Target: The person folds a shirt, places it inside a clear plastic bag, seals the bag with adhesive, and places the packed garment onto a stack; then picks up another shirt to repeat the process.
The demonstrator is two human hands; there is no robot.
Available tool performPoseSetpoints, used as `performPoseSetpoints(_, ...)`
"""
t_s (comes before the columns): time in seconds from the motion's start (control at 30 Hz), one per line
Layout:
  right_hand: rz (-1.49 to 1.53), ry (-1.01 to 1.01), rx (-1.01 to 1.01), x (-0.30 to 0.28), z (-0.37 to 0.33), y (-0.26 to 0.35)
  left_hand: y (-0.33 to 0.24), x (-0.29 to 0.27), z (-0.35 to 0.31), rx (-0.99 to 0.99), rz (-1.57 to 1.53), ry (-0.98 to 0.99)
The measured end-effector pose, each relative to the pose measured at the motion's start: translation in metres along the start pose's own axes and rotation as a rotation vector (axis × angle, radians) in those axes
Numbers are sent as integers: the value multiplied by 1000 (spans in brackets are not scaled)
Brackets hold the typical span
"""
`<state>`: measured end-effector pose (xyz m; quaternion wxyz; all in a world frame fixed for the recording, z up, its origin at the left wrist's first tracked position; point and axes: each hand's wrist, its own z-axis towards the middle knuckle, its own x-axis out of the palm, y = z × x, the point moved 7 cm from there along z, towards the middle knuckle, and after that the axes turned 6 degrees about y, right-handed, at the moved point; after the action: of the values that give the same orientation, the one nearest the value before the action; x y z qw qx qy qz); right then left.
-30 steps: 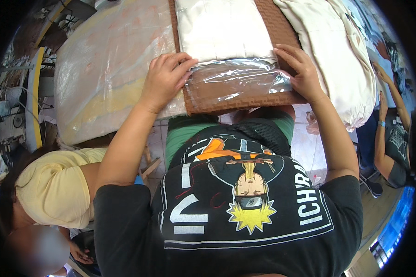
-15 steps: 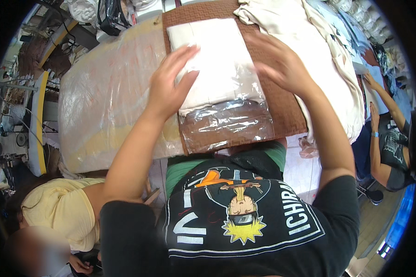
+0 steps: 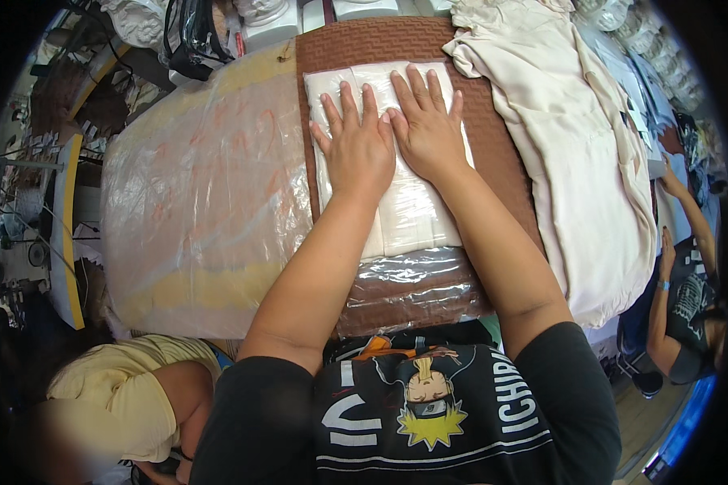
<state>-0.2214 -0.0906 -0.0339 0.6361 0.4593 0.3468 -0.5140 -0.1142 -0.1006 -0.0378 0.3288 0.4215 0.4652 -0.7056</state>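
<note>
A folded cream garment [image 3: 404,212] lies in a clear plastic bag on the table's brown textured cover [image 3: 505,194]. My left hand [image 3: 354,145] rests flat on its upper left part, fingers spread. Beside it my right hand [image 3: 429,129] lies flat on the upper right part, fingers also apart, and the two thumbs meet near the middle. The loose end of the clear bag [image 3: 416,283] spreads toward me, crinkled, down to the table's near edge. Both palms hide part of the garment.
To the left, the table is covered in cloudy plastic sheeting [image 3: 202,202]. A loose cream garment [image 3: 578,178] drapes over the right side. One person in a yellow top [image 3: 121,388] sits at lower left; another person's arm [image 3: 692,202] reaches over blue cloth at far right. White wrapped forms stand behind.
Both hands, raised and blurred over the bagged garment before, have come down flat onto it and closer together. My body has leaned forward over the table's near edge.
</note>
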Motion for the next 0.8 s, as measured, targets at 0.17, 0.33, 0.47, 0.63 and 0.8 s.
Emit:
performPoseSetpoints(0.17,6,28,14,0,0,-6,-2,5,6,30,-61,-11)
performPoseSetpoints(0.33,222,60,-43,-73,-14,-14,62,-51,-1,124,-484,-83)
performPoseSetpoints(0.47,643,393,438,-101,-108,-80,110,-78,-107,-220,-624,280)
performPoseSetpoints(0.63,1056,711,831,-89,-218,-78,80,-95,-174,73,-285,165)
performPoseSetpoints(0.8,1106,901,619,-98,-224,-53,31,-96,-179,472,-48,104)
